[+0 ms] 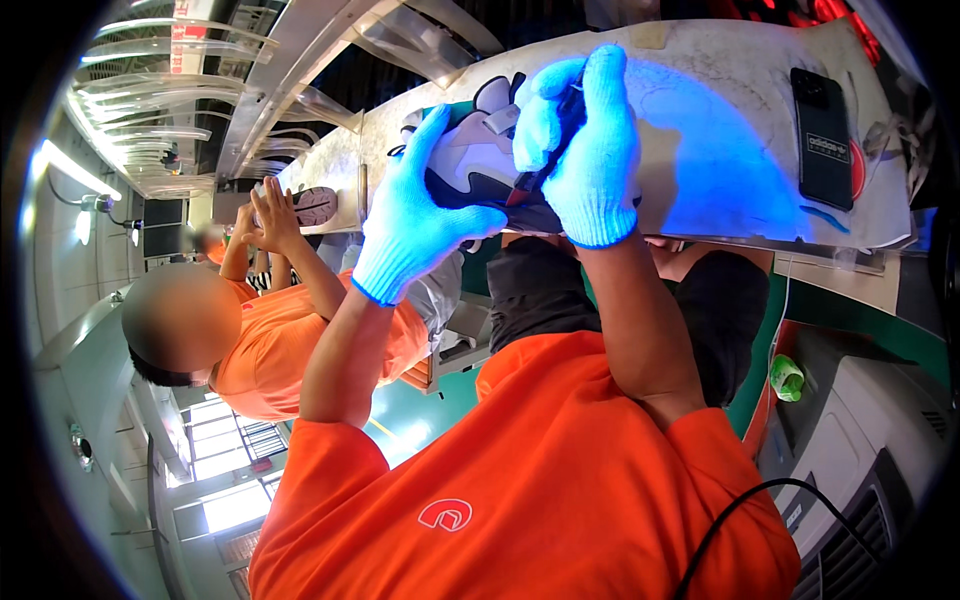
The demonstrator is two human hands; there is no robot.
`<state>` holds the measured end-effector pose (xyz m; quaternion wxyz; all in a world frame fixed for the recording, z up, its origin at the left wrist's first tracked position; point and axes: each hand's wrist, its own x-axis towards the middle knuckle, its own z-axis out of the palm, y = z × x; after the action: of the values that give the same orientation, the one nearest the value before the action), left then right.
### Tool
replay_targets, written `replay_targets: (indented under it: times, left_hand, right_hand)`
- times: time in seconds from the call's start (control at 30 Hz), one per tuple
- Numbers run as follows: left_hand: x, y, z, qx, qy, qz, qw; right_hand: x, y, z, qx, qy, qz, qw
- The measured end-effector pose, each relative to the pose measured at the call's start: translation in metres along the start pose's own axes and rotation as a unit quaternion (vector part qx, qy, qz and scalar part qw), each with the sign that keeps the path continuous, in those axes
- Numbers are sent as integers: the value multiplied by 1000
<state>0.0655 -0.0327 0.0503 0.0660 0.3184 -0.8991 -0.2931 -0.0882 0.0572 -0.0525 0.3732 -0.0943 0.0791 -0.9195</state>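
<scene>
Fingers of my left hand (415, 215) wrap around the sneaker (470, 150), cradling it from below, while my right hand (590, 150) is closed on a small dark tool (560, 125) pressed against the shoe's upper. I hold the sneaker just above the pale workbench (720, 90), which glows blue from a lamp I cannot see. It looks white and grey with dark panels and a thick sole (its toe is hidden by my glove). I judge the tool could slip and mark the upper, since the knit gloves offer little grip. A black phone (822, 125) lies further along the bench.
</scene>
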Motion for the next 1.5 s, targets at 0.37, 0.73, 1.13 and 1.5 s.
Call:
replay_targets:
  times: [0.37,0.73,1.13,1.5]
  left_hand:
    - [-8,-20,8,-31,30,-21,999]
    - [-7,-25,10,-24,39,-15,999]
    - [-19,-21,13,105,109,-16,988]
    - [-9,-44,16,49,99,-38,993]
  right_hand:
    - [-10,-1,-6,115,-14,72,991]
    - [-8,-1,-12,174,-31,46,983]
    - [-9,-21,-2,20,72,34,997]
    - [19,4,14,-307,299,-87,899]
